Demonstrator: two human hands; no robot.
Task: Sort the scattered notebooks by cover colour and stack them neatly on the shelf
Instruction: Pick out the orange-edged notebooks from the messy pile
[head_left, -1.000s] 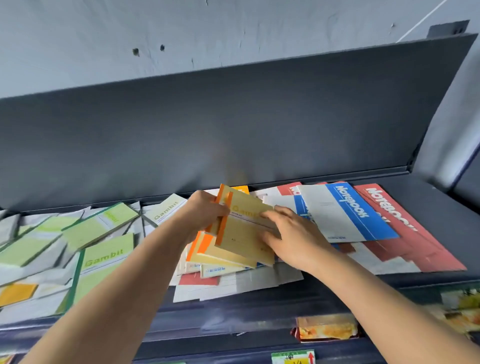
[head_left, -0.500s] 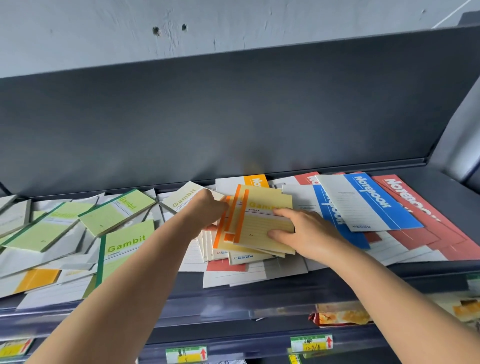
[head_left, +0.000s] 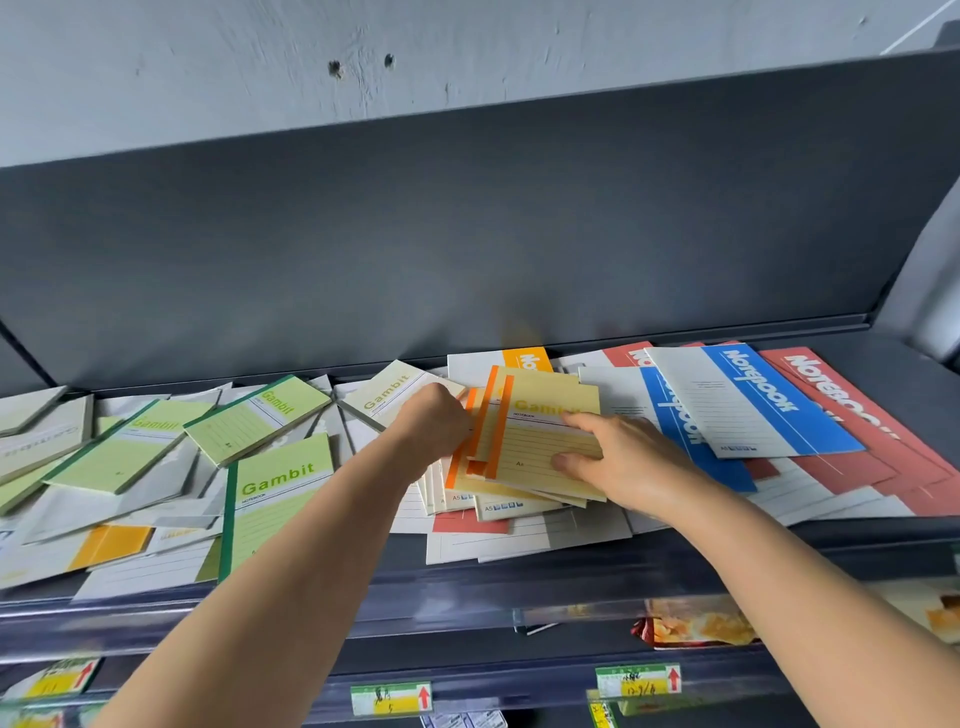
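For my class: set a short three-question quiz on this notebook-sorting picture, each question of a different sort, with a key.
1. True or false: both hands rest on the orange-spined Gambit notebooks.
2. The blue Notebook lies on which side of the right hand? A) left B) right
3. Fill in: the Gambit notebooks beside the left hand have ____ spines.

Key: 1 true; 2 B; 3 green.

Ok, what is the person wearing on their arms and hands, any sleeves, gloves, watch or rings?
Nothing that shows. Both forearms are bare right to the bottom edge of the picture, with no sleeve cuffs in view. The left hand and the right hand are ungloved, and no watch, bracelet or ring is visible on the wrists or fingers.
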